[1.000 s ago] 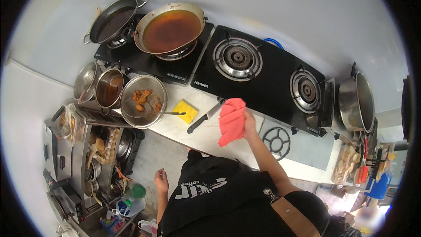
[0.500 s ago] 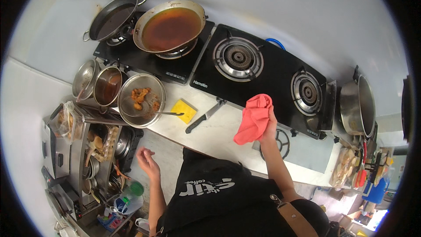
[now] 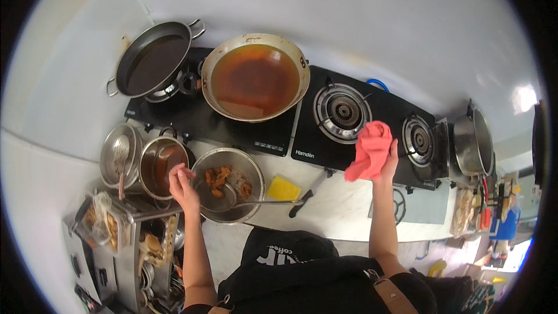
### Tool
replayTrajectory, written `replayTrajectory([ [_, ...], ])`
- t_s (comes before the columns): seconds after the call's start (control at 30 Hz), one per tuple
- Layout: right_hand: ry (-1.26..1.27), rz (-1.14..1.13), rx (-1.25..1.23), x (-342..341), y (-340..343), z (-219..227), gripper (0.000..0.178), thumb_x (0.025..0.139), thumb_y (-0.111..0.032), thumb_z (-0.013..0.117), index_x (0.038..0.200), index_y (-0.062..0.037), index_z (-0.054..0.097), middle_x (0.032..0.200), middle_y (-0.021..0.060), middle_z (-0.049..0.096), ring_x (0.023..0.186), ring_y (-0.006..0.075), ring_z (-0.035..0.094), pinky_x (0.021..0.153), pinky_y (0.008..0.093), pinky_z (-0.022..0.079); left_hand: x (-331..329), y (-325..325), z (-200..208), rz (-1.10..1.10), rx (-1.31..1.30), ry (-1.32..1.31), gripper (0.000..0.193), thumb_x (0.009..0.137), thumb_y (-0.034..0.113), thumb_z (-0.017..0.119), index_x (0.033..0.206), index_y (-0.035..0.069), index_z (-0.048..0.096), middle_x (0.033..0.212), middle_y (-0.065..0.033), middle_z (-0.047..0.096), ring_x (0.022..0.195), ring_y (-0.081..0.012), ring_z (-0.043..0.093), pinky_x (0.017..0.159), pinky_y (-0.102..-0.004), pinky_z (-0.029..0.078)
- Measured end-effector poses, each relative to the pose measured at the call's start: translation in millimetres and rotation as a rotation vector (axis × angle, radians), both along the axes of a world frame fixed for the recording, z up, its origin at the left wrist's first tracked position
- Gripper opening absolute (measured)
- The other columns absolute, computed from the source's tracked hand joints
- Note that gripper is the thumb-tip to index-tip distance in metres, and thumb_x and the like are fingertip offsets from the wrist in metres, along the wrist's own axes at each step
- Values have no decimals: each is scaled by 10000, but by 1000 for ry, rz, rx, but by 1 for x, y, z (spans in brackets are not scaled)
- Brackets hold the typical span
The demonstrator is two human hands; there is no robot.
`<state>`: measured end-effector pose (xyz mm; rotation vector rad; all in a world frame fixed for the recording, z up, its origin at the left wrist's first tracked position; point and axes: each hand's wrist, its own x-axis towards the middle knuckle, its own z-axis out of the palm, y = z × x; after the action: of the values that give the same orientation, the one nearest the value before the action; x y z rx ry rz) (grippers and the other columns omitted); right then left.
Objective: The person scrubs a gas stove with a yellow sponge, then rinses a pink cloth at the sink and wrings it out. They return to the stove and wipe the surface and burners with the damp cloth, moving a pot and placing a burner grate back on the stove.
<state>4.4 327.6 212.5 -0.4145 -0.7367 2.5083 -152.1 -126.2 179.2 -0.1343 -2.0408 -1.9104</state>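
Note:
A crumpled red cloth (image 3: 370,150) is gripped in my right hand (image 3: 389,166), held up over the front of the right gas stove (image 3: 386,113). My left hand (image 3: 184,189) is raised with its fingers loosely apart and holds nothing. It appears between a saucepan of brown liquid (image 3: 157,168) and a steel mixing bowl (image 3: 256,175); whether it touches either I cannot tell. Inside the bowl lie brown fried pieces (image 3: 217,179) and a ladle-like strainer (image 3: 218,200), its handle reaching over the rim to the right.
A wide pan of amber oil (image 3: 256,81) and a dark two-handled pan (image 3: 157,64) sit on the left stove. Along the counter are a yellow sponge (image 3: 283,188) and a black-handled knife (image 3: 302,202). A strainer basin (image 3: 110,157) is far left, a tall pot (image 3: 472,142) far right.
My left hand has risen from beside the counter to between the saucepan and the bowl. The right hand still holds the cloth, now farther right over the stove. My view has shifted.

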Motion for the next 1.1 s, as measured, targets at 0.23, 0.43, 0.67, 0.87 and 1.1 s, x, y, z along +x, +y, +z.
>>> replayTrajectory([
  [0.23,-267,117,151,-123,47,18,419,960,-290,360,1274,-29,457,1234,156,560,1090,302,569,931,428,472,-112,7,0,-130,83,-212,234,984,260,489,1071,66,585,813,-2,559,676,-65,509,607,-193,415],
  [0.43,-319,300,284,-237,47,7,429,974,-349,373,1166,-6,543,1096,165,637,976,303,625,874,404,511,-197,35,14,-219,12,-366,297,976,341,481,1068,70,559,786,-16,569,591,-71,498,496,-205,395],
  [0.67,-515,418,375,-296,43,-13,440,987,-370,352,1125,-4,552,1086,172,637,960,283,631,872,387,514,-235,34,11,-222,-198,-469,396,973,426,436,988,42,534,658,-25,541,514,-84,461,445,-239,360],
  [0.87,-479,398,792,-306,38,-12,330,955,-301,480,1118,-16,512,1012,81,590,944,154,566,825,317,478,-247,49,-4,-142,-508,-248,513,988,401,366,1208,-54,452,992,-227,565,875,-310,532,767,-365,431],
  [1.1,-441,316,897,-305,33,-21,291,897,-219,588,1093,-17,516,968,68,591,918,142,551,812,295,460,-245,47,9,-210,-588,-365,580,984,345,351,1261,-162,404,1216,-358,506,1193,-432,472,1002,-406,356],
])
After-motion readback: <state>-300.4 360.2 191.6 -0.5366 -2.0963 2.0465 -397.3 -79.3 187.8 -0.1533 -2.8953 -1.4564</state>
